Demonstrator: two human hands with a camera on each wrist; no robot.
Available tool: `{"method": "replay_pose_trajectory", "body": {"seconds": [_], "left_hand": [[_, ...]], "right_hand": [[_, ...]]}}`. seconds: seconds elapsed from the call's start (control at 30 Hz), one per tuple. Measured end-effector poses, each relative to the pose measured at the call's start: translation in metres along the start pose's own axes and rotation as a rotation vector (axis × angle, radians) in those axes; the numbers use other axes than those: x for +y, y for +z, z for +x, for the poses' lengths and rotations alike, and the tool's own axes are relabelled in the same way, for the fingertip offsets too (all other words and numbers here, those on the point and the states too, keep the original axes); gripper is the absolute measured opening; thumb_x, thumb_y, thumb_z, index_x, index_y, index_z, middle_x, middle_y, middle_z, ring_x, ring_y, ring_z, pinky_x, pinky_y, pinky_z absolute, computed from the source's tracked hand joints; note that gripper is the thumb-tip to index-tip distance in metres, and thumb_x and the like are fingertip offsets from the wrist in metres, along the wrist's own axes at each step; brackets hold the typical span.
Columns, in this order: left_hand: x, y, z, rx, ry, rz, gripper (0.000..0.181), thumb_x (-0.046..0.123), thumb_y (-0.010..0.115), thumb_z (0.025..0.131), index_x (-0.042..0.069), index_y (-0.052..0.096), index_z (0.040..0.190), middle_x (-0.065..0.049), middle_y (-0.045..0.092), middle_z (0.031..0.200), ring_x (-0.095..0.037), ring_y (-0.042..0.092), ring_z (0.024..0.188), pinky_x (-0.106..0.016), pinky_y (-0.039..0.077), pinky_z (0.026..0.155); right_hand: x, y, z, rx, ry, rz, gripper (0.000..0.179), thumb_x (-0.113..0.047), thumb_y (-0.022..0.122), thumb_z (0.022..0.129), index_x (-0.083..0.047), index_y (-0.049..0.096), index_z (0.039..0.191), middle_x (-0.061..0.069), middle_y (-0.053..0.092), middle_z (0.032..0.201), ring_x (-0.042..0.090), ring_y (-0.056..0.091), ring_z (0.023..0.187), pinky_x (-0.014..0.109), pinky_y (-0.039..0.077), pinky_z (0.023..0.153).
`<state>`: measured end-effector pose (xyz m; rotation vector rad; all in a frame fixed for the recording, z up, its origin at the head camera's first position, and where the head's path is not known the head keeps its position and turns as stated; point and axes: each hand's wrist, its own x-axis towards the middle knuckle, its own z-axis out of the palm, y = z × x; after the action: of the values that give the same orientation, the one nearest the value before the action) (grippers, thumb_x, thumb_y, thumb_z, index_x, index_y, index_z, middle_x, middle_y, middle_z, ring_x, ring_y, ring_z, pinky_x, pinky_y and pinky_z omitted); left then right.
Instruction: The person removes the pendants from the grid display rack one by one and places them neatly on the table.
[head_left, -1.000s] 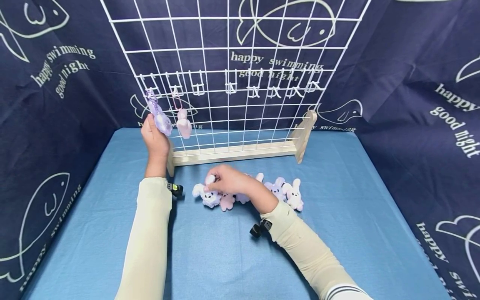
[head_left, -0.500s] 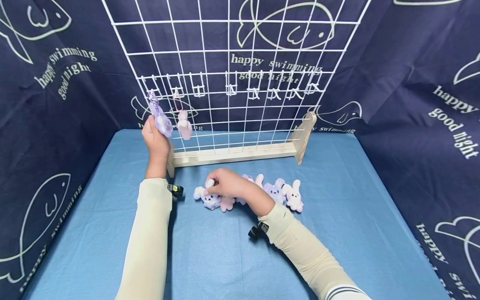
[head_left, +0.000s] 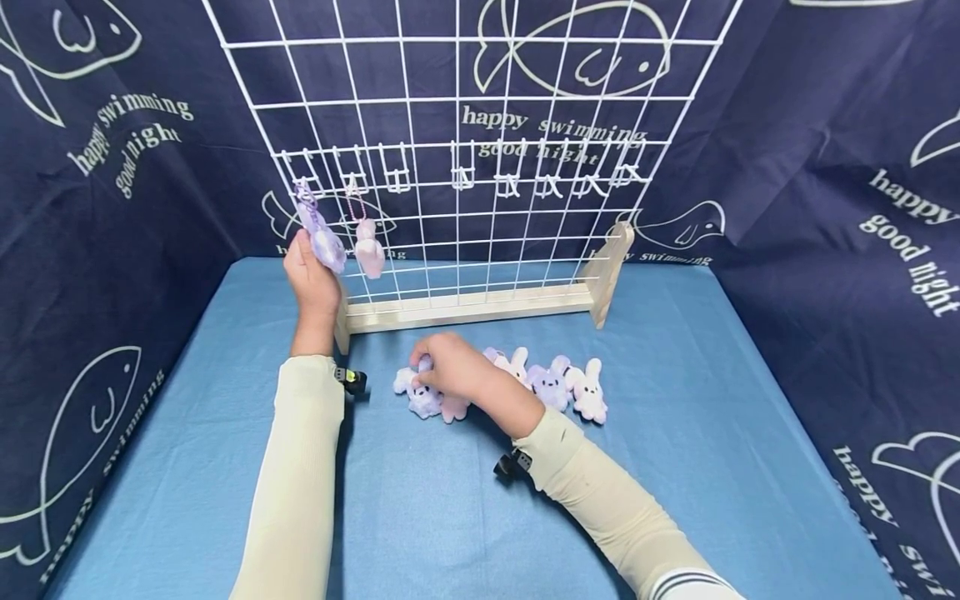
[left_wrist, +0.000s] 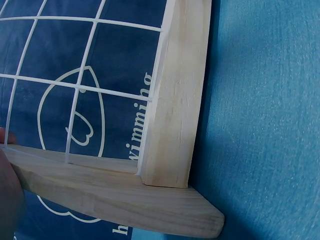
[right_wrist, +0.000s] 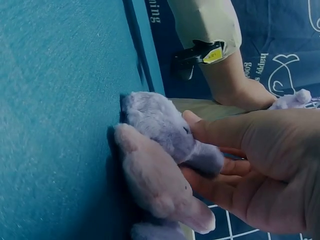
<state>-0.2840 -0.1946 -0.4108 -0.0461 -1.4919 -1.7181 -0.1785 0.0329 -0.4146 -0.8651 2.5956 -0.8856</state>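
My left hand (head_left: 311,282) grips the left wooden upright of the wire grid rack (head_left: 465,312), close beside a hanging lavender plush keychain (head_left: 327,246). In the left wrist view, its thumb and a fingertip show on either side of the wooden end piece (left_wrist: 120,200). On the blue cloth, my right hand (head_left: 461,367) pinches an ear of a lavender plush bunny keychain (head_left: 425,402) at the left end of a row of plush. A pink plush bunny (right_wrist: 155,175) lies against it, partly under the hand in the head view.
A pink plush keychain (head_left: 369,250) hangs from the second hook. Several bare white hooks (head_left: 462,177) line the grid to the right. More plush toys, among them a lavender one (head_left: 549,385) and a white bunny (head_left: 590,393), lie right of my right hand.
The right hand has shifted slightly, drawing the lavender plush bunny a little to the right. The left hand stays in place on the rack.
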Motion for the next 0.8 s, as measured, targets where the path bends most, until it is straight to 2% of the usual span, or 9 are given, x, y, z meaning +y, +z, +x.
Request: {"method": "replay_pose_trajectory", "body": {"seconds": [0.1,0.23,0.33,0.43,0.6,0.7,0.8], "left_hand": [[0.001,0.0,0.001,0.003,0.007,0.008,0.046,0.005,0.033,0.111,0.022,0.067,0.085,0.016,0.064,0.074,0.0,0.057,0.069,-0.017,0.046,0.071],[0.003,0.001,0.002,0.005,0.001,0.019,0.043,0.007,0.036,0.111,0.022,0.068,0.086,0.015,0.065,0.075,-0.001,0.058,0.071,-0.018,0.047,0.073],[0.004,0.001,0.003,0.004,0.005,0.031,0.041,0.008,0.038,0.111,0.022,0.068,0.087,0.015,0.065,0.077,-0.002,0.059,0.072,-0.019,0.047,0.074],[0.005,0.002,0.004,-0.001,0.012,0.031,0.04,0.008,0.039,0.111,0.023,0.066,0.085,0.014,0.064,0.077,-0.003,0.058,0.073,-0.019,0.047,0.074],[0.008,0.004,0.003,-0.007,0.03,0.026,0.042,0.006,0.04,0.11,0.027,0.062,0.081,0.015,0.061,0.077,-0.001,0.056,0.073,-0.019,0.046,0.074],[0.007,0.002,0.001,-0.01,0.041,0.032,0.044,0.005,0.041,0.11,0.026,0.063,0.079,0.015,0.06,0.077,0.0,0.055,0.073,-0.018,0.045,0.074],[0.005,0.001,-0.001,-0.014,0.046,0.037,0.044,0.004,0.04,0.11,0.025,0.063,0.079,0.015,0.06,0.077,0.0,0.055,0.073,-0.018,0.044,0.073]], "right_hand": [[0.0,0.0,0.001,0.017,-0.026,-0.047,0.026,-0.014,0.083,0.091,-0.004,0.076,0.114,0.011,0.076,0.117,0.022,0.066,0.097,0.037,0.056,0.092],[0.001,0.001,0.003,0.078,-0.069,-0.112,0.026,-0.018,0.082,0.093,-0.006,0.075,0.115,0.012,0.072,0.129,0.03,0.063,0.122,0.043,0.051,0.11],[0.001,0.002,0.006,0.129,-0.067,-0.081,0.024,-0.022,0.078,0.097,-0.007,0.073,0.116,0.014,0.065,0.141,0.034,0.056,0.138,0.045,0.046,0.118],[-0.004,0.0,0.01,0.178,-0.049,0.037,0.029,-0.023,0.075,0.099,-0.008,0.07,0.123,0.013,0.061,0.147,0.033,0.055,0.14,0.046,0.046,0.119],[-0.016,-0.003,0.016,0.281,-0.029,0.333,0.047,-0.018,0.074,0.099,-0.008,0.059,0.142,0.012,0.057,0.152,0.031,0.056,0.142,0.045,0.053,0.113],[-0.023,-0.004,0.021,0.345,-0.031,0.485,0.068,-0.016,0.075,0.097,-0.012,0.042,0.156,0.011,0.044,0.162,0.03,0.047,0.149,0.046,0.053,0.112],[-0.03,-0.005,0.025,0.385,-0.088,0.537,0.081,-0.011,0.075,0.094,-0.017,0.03,0.162,0.01,0.025,0.171,0.029,0.036,0.155,0.049,0.051,0.114]]}}
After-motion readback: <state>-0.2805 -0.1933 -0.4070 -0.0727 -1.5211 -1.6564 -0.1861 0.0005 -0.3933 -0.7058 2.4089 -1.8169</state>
